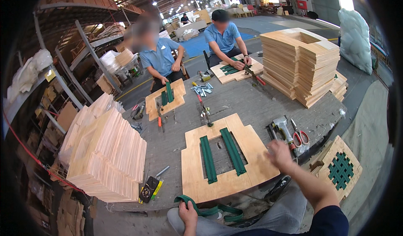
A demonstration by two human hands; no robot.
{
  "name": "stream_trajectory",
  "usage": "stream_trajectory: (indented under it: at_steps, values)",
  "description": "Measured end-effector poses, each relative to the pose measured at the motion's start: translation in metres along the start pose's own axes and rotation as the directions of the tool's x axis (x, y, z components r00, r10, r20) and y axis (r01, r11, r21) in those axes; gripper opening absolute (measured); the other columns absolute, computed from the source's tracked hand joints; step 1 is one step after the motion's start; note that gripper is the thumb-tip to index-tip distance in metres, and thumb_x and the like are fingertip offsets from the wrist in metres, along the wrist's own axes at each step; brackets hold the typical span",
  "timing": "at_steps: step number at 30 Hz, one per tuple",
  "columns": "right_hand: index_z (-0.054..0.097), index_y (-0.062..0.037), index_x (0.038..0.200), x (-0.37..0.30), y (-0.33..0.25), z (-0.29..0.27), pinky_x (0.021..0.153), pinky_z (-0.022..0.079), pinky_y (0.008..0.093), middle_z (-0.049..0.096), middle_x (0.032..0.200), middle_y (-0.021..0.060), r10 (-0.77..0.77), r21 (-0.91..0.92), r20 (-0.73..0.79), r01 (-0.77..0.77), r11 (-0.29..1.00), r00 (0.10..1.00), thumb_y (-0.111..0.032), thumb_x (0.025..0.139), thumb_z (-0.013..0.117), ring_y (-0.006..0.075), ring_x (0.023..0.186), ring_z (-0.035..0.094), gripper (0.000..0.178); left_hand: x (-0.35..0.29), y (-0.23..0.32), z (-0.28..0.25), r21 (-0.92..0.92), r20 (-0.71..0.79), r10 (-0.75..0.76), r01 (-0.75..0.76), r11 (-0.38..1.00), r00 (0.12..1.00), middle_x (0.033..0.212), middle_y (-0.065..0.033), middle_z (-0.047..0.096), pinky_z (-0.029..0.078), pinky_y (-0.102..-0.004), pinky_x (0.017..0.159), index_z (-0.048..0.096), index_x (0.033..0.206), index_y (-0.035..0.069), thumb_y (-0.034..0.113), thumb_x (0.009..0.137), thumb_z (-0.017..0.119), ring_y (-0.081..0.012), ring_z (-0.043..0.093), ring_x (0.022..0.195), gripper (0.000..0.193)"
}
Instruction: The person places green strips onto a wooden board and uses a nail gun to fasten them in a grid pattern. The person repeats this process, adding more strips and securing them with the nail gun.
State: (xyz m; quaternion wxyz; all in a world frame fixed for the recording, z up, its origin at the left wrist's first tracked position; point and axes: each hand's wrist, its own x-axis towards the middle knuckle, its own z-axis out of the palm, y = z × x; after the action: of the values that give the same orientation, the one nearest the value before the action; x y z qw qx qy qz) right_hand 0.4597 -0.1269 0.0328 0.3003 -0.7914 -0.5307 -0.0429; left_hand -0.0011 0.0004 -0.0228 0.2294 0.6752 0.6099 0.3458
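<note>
A light plywood panel (195, 156) with a rectangular cut-out lies in front of me at the table's near edge. Two green webbing straps (208, 159) span its opening side by side. Below the panel, over my lap, my left hand (187, 213) is closed around a loose green webbing strap (231, 211), whose tail trails to the right across my legs. My right hand (280, 155) is over the panel's right edge, fingers partly spread and slightly blurred, apparently holding nothing. Just beyond it lie a staple gun (282, 129) and red-handled scissors (299, 136).
Tall plywood stacks stand at left (107, 152) and far right (300, 64). A tape measure (149, 189) lies near the left stack. A clamp (205, 112) touches the panel's far edge. Two co-workers (161, 57) handle similar panels opposite. A woven panel (341, 169) leans at right.
</note>
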Motion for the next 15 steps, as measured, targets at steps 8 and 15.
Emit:
stream_trajectory:
  at_steps: [8,15]
  values:
    - [0.071,-0.0113,0.109,-0.061,-0.064,0.044,0.101,0.041,0.0476,0.064,0.116,0.0092,0.018,0.054,-0.213,-0.007,0.999,0.977,-0.030,0.088,0.074,0.0295,0.118,0.058,0.028,-0.020,0.028,0.022,0.085,0.090,-0.035,0.027,0.996,0.995,0.157,-0.0351,0.028,0.037,-0.0499,0.113,0.060,0.118,-0.008,0.022,0.098,0.064,-0.0523,0.040,0.138,0.036]
    - [0.071,-0.0108,0.100,-0.048,-0.049,0.041,0.099,0.043,0.0445,0.068,0.110,0.0066,0.002,0.065,-0.258,0.016,0.998,0.966,-0.025,0.086,0.074,0.0277,0.110,0.063,0.020,-0.047,0.038,0.029,0.089,0.119,-0.070,0.060,0.994,0.990,0.159,-0.0378,0.021,0.032,-0.0511,0.116,0.061,0.120,-0.004,0.025,0.101,0.062,-0.0538,0.030,0.144,0.035]
